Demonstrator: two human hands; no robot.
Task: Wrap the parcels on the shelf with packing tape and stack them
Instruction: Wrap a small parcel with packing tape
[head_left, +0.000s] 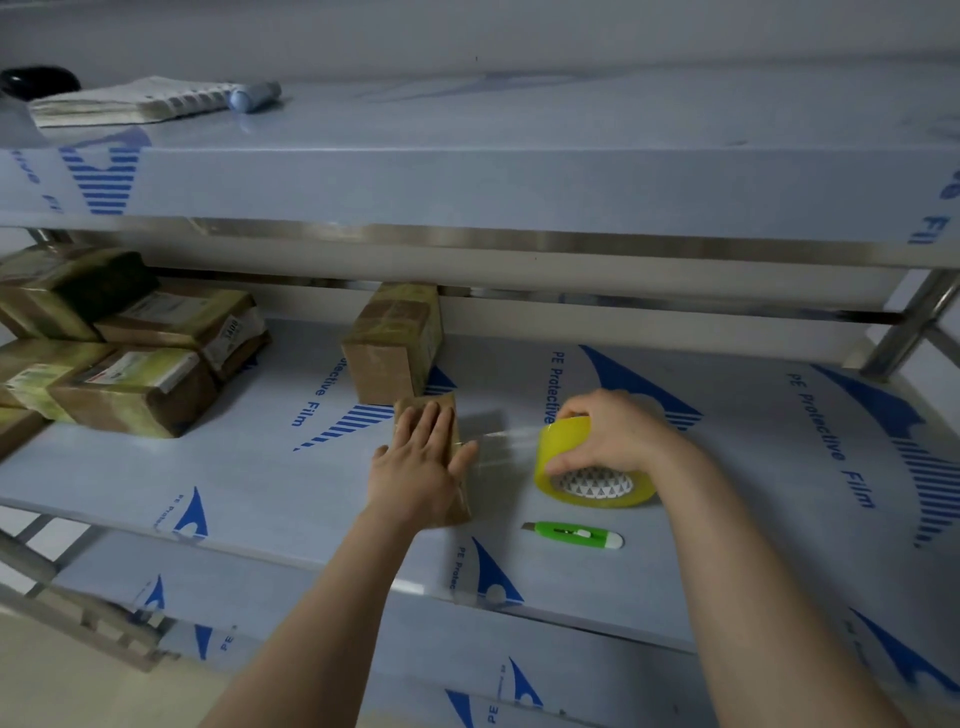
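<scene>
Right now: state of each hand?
Left hand: open, pressing flat on the parcel.
Right hand: closed, gripping the tape roll.

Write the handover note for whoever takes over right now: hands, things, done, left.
Left hand lies flat, pressing the small parcel onto the middle shelf.
Right hand grips the yellow tape roll; a tape strip runs from roll to parcel.
Green cutter lies in front of the roll, untouched.
Done: taped parcels are stacked at far left; an upright parcel behind looks taped too.
Left: finish this wrap, cut the tape, stack the parcel.
</scene>
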